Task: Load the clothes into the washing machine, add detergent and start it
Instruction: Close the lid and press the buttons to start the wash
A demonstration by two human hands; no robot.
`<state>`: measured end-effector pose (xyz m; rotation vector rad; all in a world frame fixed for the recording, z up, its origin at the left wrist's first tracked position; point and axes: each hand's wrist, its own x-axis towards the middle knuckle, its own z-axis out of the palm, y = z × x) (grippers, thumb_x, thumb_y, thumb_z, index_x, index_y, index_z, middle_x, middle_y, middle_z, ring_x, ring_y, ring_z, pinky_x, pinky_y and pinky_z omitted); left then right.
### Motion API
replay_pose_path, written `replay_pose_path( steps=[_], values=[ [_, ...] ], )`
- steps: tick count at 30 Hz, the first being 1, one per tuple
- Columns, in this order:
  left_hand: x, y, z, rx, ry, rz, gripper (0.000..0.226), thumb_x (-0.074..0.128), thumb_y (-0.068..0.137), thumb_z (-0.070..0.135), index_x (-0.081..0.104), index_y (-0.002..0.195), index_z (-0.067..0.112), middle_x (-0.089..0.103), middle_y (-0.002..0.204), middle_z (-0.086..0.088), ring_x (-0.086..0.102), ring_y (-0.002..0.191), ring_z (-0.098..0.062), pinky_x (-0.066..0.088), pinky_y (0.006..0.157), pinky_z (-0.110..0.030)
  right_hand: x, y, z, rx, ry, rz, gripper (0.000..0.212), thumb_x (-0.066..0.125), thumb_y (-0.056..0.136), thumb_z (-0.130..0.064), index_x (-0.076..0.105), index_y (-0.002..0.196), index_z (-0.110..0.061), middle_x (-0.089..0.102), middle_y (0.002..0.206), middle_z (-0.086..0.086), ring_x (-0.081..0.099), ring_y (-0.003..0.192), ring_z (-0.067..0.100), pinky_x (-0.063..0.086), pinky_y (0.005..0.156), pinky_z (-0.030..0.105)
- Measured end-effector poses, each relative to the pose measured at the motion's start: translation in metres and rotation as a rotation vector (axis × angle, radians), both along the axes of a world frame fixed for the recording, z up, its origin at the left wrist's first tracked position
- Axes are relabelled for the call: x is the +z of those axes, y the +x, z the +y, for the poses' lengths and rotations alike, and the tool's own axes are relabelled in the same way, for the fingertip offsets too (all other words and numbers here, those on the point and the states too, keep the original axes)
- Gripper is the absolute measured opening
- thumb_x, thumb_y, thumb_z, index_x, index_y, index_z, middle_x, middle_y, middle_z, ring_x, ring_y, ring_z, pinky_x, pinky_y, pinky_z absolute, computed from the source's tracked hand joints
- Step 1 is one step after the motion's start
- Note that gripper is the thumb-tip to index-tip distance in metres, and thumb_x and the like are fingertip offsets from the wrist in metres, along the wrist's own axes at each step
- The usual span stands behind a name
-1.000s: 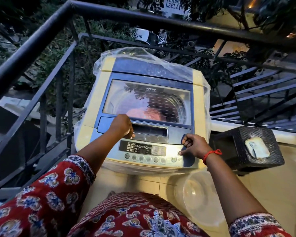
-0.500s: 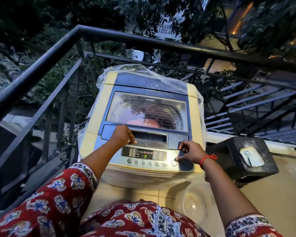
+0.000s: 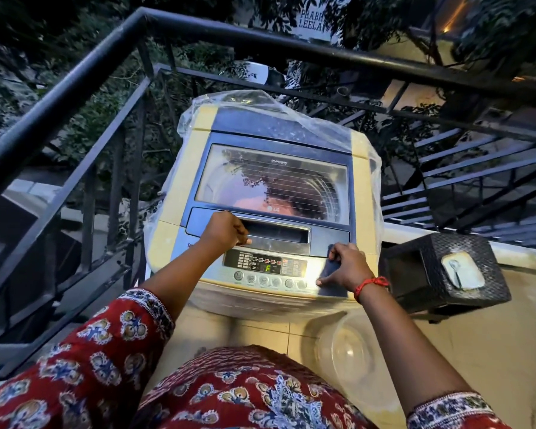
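A cream top-loading washing machine [image 3: 364, 193] with a blue lid [image 3: 279, 125] stands by the railing, its clear plastic cover [image 3: 260, 102] pushed to the back. The lid is down, and pinkish clothes [image 3: 251, 204] show through its window. My left hand [image 3: 225, 230] rests as a fist at the left end of the lid's handle recess [image 3: 279, 232]. My right hand [image 3: 345, 267] sits on the right end of the control panel [image 3: 266, 267], fingers curled, thumb tip on a button at the row's right end. The display shows a green "F".
Black metal railing [image 3: 84, 75] closes in the left and back of the machine. A black woven box [image 3: 464, 274] with a pale object on top stands to the right. A clear plastic tub [image 3: 347, 351] lies on the tiled floor by my right forearm.
The panel display has lit up with a green "F". Both hands stay in almost the same places; only my head has shifted a little.
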<state>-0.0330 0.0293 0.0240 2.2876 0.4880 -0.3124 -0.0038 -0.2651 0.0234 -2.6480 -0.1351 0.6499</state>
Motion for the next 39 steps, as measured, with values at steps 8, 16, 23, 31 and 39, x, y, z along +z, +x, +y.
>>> replay_pose_path(
  steps=[8, 16, 23, 31, 39],
  values=[
    [-0.004, -0.003, 0.002, -0.081, 0.081, -0.035, 0.028, 0.086, 0.068, 0.024, 0.076, 0.089, 0.009, 0.074, 0.087, -0.007, 0.066, 0.083, -0.017, 0.050, 0.075, -0.025, 0.002, 0.000, -0.003, 0.100, -0.063, 0.007, 0.058, 0.092, 0.048, -0.039, 0.049, 0.084, -0.022, 0.044, 0.098, 0.002, 0.045, 0.094, 0.022, 0.040, 0.078, 0.028],
    [-0.010, -0.016, 0.002, -0.186, 0.043, -0.327, 0.030, 0.077, 0.080, 0.023, 0.073, 0.107, 0.009, 0.074, 0.096, -0.006, 0.069, 0.085, -0.012, 0.051, 0.079, -0.013, 0.005, -0.002, 0.003, 0.062, 0.189, -0.079, 0.038, 0.080, 0.068, -0.046, 0.061, 0.084, -0.017, 0.063, 0.085, 0.000, 0.059, 0.080, 0.016, 0.051, 0.071, 0.029],
    [-0.005, -0.013, -0.018, 0.008, -0.669, -0.159, 0.041, 0.049, 0.098, 0.029, 0.071, 0.096, -0.005, 0.074, 0.098, -0.014, 0.072, 0.090, -0.023, 0.058, 0.084, -0.037, 0.003, -0.008, 0.047, -0.183, 0.891, 0.203, 0.045, 0.038, 0.103, -0.024, 0.069, 0.086, 0.004, 0.073, 0.089, 0.014, 0.070, 0.085, 0.019, 0.056, 0.080, 0.026],
    [-0.021, -0.011, -0.014, -0.036, -0.873, -0.004, 0.047, 0.037, 0.102, 0.025, 0.069, 0.081, -0.003, 0.075, 0.083, -0.011, 0.072, 0.082, -0.024, 0.058, 0.084, -0.032, -0.019, -0.003, 0.083, -0.120, 1.052, 0.333, 0.054, 0.035, 0.102, -0.013, 0.076, 0.068, -0.014, 0.075, 0.080, 0.008, 0.071, 0.081, 0.022, 0.055, 0.079, 0.031],
    [-0.022, -0.008, -0.013, -0.055, -0.865, -0.038, 0.053, 0.036, 0.102, 0.027, 0.075, 0.070, 0.011, 0.075, 0.081, -0.014, 0.069, 0.087, -0.034, 0.053, 0.092, -0.045, -0.021, 0.002, 0.080, -0.073, 1.037, 0.365, 0.056, 0.032, 0.103, -0.014, 0.077, 0.071, -0.017, 0.076, 0.086, 0.006, 0.069, 0.094, 0.026, 0.053, 0.091, 0.039]
  ],
)
